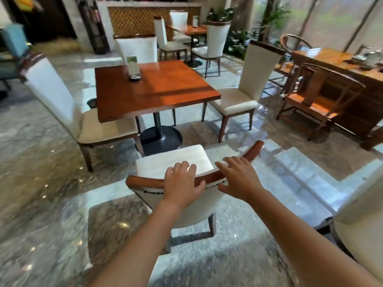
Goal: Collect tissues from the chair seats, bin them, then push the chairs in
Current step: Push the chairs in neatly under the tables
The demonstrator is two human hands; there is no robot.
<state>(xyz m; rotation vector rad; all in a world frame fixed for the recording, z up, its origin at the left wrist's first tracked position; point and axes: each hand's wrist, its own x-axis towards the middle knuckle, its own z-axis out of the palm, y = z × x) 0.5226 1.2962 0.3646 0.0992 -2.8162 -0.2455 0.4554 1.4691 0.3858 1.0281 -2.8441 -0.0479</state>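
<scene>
- The left hand (182,181) lay on the near chair's (174,160) wooden top rail, fingers curled over it, thumb at the back.
- The right hand (238,179) hung spread and flat at the same rail, gripping nothing; whether it touched was unclear.
- That chair stood well back from the table (153,88), its seat bare; no tissues showed on any seat in view.
- A one-sided push would likely swing the chair askew, or knock it into the table's pedestal (159,139).
- The left chair (62,104) sat partly tucked under; the right chair (244,90) stood just beside the table's corner.
</scene>
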